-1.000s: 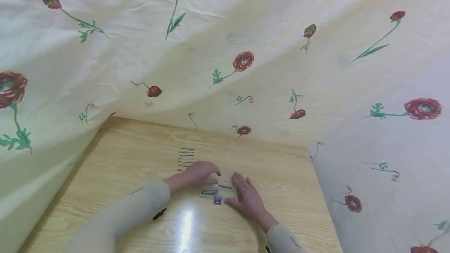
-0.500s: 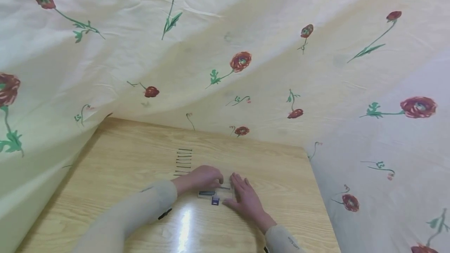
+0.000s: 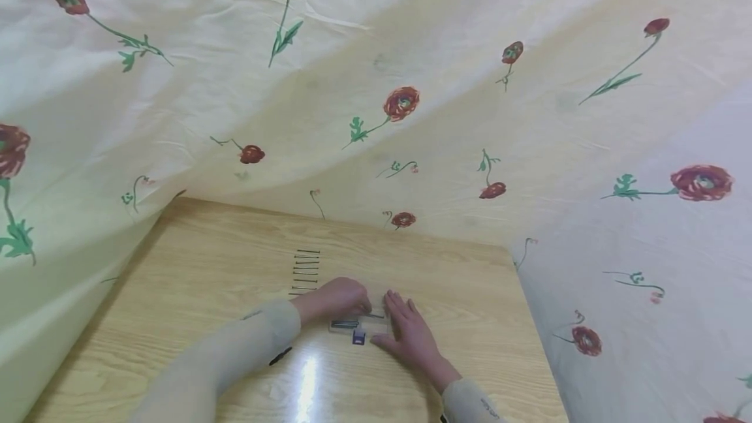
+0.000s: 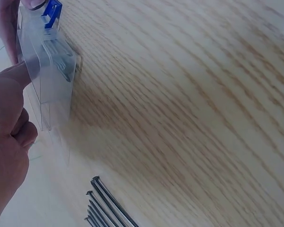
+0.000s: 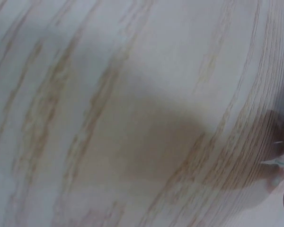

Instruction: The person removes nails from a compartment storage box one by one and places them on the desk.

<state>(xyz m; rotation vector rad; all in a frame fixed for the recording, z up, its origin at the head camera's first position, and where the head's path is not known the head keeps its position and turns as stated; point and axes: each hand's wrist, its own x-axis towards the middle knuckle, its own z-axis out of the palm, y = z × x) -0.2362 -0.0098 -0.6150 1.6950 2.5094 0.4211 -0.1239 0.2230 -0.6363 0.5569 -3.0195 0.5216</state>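
Note:
A clear plastic box (image 3: 380, 328) with a blue latch (image 3: 359, 338) lies on the table, with several nails (image 3: 344, 324) bunched in its left part. My left hand (image 3: 337, 297) reaches over it, fingertips pinching the left end of a single nail (image 3: 374, 316). In the left wrist view, one finger of that hand goes in behind the box's clear wall (image 4: 57, 90), the others curled. My right hand (image 3: 413, 335) lies along the box's right side, fingers straight and thumb spread toward the near edge. The right wrist view mostly shows bare wood.
A row of several dark nails (image 3: 306, 271) lies side by side on the wooden table (image 3: 229, 247), left of and beyond the box; their heads (image 4: 95, 179) show in the left wrist view. Flowered cloth (image 3: 329, 149) hangs behind and along both sides of the table.
My left hand has moved a little right and down, its spread thumb and fingers coming together at the single nail. The right hand stays in place beside the box.

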